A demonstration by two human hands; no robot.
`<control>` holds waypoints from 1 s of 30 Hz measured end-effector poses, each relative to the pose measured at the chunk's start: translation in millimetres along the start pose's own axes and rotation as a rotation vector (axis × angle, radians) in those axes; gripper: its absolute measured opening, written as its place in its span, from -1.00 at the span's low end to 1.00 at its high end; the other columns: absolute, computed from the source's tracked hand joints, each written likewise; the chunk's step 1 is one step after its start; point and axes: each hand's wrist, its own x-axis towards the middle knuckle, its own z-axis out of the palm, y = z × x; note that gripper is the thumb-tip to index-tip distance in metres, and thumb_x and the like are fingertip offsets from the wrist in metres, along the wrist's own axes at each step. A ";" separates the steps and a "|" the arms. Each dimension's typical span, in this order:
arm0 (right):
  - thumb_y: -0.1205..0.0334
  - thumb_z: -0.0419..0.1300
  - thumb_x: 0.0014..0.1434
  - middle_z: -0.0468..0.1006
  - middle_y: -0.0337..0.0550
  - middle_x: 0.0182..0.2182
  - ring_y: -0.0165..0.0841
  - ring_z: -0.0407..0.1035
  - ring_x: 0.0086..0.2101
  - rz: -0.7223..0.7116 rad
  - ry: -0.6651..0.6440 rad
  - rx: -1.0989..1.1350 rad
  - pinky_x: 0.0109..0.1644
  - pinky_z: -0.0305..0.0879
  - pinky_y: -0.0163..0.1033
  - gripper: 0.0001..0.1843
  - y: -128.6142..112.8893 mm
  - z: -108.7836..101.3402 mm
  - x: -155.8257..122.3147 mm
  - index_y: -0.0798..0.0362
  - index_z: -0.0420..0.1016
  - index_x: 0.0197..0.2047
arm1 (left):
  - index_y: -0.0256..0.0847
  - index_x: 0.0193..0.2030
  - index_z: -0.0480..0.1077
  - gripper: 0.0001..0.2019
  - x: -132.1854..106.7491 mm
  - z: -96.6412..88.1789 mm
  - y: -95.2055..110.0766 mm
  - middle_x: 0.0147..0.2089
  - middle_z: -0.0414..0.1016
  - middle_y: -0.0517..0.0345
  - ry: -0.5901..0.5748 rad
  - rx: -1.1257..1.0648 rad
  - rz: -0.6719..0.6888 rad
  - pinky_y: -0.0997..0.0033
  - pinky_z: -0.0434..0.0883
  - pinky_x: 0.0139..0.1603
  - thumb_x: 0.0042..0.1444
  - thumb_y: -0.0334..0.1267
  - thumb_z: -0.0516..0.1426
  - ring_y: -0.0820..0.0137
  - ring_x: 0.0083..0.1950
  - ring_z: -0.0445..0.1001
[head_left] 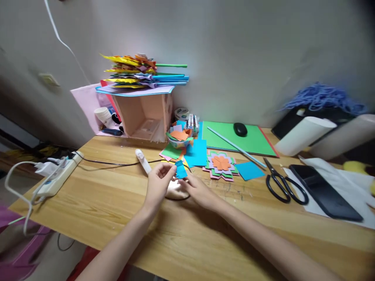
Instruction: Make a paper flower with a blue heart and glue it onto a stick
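My left hand (158, 183) is raised a little over the wooden table (117, 203) and pinches a small folded blue paper piece (181, 170) between thumb and fingers. My right hand (198, 190) lies low beside it, fingers curled over a whitish round object (175, 192) on the table, which is partly hidden under both hands. Just beyond lie a blue paper sheet (197, 153), a layered paper flower (222, 164) with an orange centre, and a blue paper square (249, 170).
Black scissors (283, 183), a dark phone (324, 191) on white paper and paper rolls lie to the right. A green sheet (254, 142) carries a black mouse (240, 129). A bowl of paper scraps (179, 138), a pink box (145, 115), a power strip (58, 173) and a white glue gun (143, 160) stand to the left.
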 end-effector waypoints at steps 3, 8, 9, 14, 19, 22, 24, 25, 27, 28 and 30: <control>-0.08 -0.07 0.18 0.42 -0.16 -0.40 -0.44 0.28 -0.44 0.171 -0.111 0.347 -0.39 0.22 -0.33 -0.54 2.1 -34.2 -41.9 0.12 0.42 -0.18 | -0.27 -0.47 0.38 -0.82 3.3 28.1 -13.6 -0.49 0.43 0.18 -0.091 0.036 -0.051 0.50 0.38 -0.43 -0.11 -0.18 0.19 0.44 -0.43 0.41; -0.07 0.10 0.07 0.39 -0.25 -0.52 -0.52 0.23 -0.56 0.324 0.062 0.521 -0.46 0.17 -0.38 -0.60 21.4 -51.8 -63.5 0.15 0.44 -0.32 | -0.28 -0.44 0.37 -0.84 0.7 69.6 -28.1 -0.47 0.45 0.17 -0.196 0.081 -0.022 0.52 0.36 -0.42 -0.10 -0.22 0.19 0.48 -0.46 0.40; -0.05 0.12 0.07 0.39 -0.26 -0.53 -0.53 0.22 -0.57 0.323 0.091 0.535 -0.46 0.17 -0.38 -0.62 25.4 -52.5 -63.0 0.15 0.44 -0.34 | -0.27 -0.40 0.38 -0.84 0.1 74.8 -29.4 -0.45 0.46 0.17 -0.198 0.083 0.001 0.53 0.36 -0.42 -0.09 -0.22 0.19 0.48 -0.45 0.41; 0.03 0.16 0.05 0.39 -0.27 -0.53 -0.52 0.26 -0.54 0.279 0.161 0.575 -0.43 0.21 -0.37 -0.69 35.0 -54.6 -56.8 0.14 0.43 -0.38 | -0.24 -0.31 0.41 -0.82 -1.1 82.0 -31.8 -0.38 0.47 0.17 -0.217 0.103 0.051 0.53 0.39 -0.41 -0.02 -0.18 0.15 0.47 -0.42 0.42; 0.10 0.12 0.07 0.40 -0.27 -0.51 -0.51 0.28 -0.54 0.265 0.155 0.597 -0.41 0.26 -0.34 -0.76 36.9 -55.4 -57.7 0.13 0.42 -0.35 | -0.24 -0.31 0.39 -0.84 -2.7 78.9 -32.9 -0.25 0.48 0.13 -0.277 0.055 0.018 0.53 0.44 -0.37 0.00 -0.20 0.15 0.46 -0.35 0.46; 0.12 0.11 0.08 0.40 -0.26 -0.50 -0.50 0.29 -0.53 0.262 0.154 0.584 -0.41 0.28 -0.32 -0.78 37.3 -55.2 -60.7 0.12 0.40 -0.37 | -0.24 -0.33 0.39 -0.86 -4.4 79.1 -35.6 -0.26 0.45 0.14 -0.299 0.064 0.021 0.54 0.45 -0.36 0.00 -0.22 0.16 0.47 -0.35 0.45; 0.13 0.15 0.06 0.41 -0.24 -0.48 -0.48 0.30 -0.50 0.258 0.137 0.586 -0.39 0.29 -0.32 -0.79 37.2 -54.8 -62.4 0.12 0.40 -0.36 | -0.24 -0.32 0.39 -0.86 -6.0 78.9 -38.0 -0.27 0.44 0.15 -0.310 0.062 0.008 0.52 0.46 -0.35 0.01 -0.22 0.15 0.47 -0.35 0.45; 0.14 0.17 0.04 0.41 -0.24 -0.47 -0.48 0.30 -0.49 0.251 0.133 0.596 -0.39 0.29 -0.32 -0.80 37.3 -54.5 -63.0 0.12 0.40 -0.35 | -0.24 -0.32 0.39 -0.86 -6.9 78.7 -39.1 -0.28 0.44 0.15 -0.319 0.056 -0.003 0.50 0.47 -0.33 0.01 -0.22 0.15 0.46 -0.34 0.46; 0.15 0.21 0.02 0.41 -0.24 -0.47 -0.47 0.30 -0.48 0.238 0.145 0.624 -0.40 0.29 -0.33 -0.79 37.8 -53.8 -63.8 0.11 0.42 -0.32 | -0.23 -0.31 0.40 -0.86 -9.0 78.1 -40.6 -0.28 0.44 0.16 -0.327 0.049 -0.022 0.48 0.48 -0.30 0.02 -0.22 0.15 0.45 -0.31 0.47; 0.16 0.21 0.02 0.41 -0.24 -0.48 -0.47 0.30 -0.48 0.237 0.159 0.636 -0.41 0.29 -0.33 -0.80 38.2 -53.4 -64.0 0.11 0.43 -0.31 | -0.23 -0.31 0.41 -0.87 -10.2 77.9 -40.9 -0.28 0.45 0.16 -0.325 0.049 -0.023 0.49 0.47 -0.28 0.03 -0.23 0.15 0.46 -0.30 0.47; 0.15 0.21 0.03 0.41 -0.24 -0.49 -0.48 0.29 -0.49 0.244 0.187 0.650 -0.42 0.29 -0.33 -0.81 39.2 -52.8 -64.0 0.11 0.44 -0.33 | -0.22 -0.30 0.43 -0.89 -12.6 77.7 -40.9 -0.27 0.45 0.17 -0.315 0.056 -0.008 0.51 0.47 -0.26 0.03 -0.25 0.15 0.47 -0.29 0.47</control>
